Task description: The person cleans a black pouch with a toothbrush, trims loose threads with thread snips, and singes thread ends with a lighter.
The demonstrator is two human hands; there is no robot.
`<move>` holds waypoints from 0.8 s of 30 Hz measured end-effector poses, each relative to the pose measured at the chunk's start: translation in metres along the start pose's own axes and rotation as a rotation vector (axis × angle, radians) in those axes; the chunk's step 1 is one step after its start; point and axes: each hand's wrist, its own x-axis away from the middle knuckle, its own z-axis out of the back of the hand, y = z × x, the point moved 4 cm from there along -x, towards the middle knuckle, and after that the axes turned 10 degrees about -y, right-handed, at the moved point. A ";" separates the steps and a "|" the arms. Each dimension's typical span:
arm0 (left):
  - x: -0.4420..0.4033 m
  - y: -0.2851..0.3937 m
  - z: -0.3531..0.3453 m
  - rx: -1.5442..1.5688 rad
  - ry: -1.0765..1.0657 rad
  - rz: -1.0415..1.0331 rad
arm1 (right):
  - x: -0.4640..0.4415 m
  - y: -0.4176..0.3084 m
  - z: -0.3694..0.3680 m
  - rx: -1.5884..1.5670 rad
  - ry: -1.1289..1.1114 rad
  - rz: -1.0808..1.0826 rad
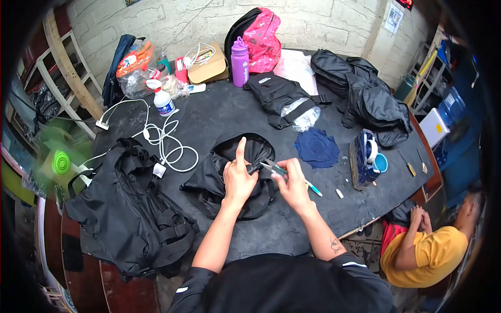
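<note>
A black bag [209, 175] lies in front of me with its mouth gaping toward the far side. My left hand [239, 180] pinches a fold of its black fabric between thumb and fingers, while the index finger points straight up. In my right hand [293, 188] is a pair of thread snips [274, 166] with green on the handle. The blades touch or nearly touch the fabric beside my left fingertips; the exact contact is too small to make out. A light-blue and yellow pen-like tool [313, 189] lies just right of my right hand.
Another black bag [141, 208] covers the table's left side, near a coiled white cord [177, 156] and a spinning green fan [61, 161]. Further back stand a spray bottle [163, 101] and a purple bottle [240, 62]. A person in yellow [428, 255] sits at the lower right.
</note>
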 end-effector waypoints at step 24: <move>0.008 -0.008 -0.011 -0.015 0.047 -0.009 | -0.019 -0.009 -0.019 0.258 0.005 0.156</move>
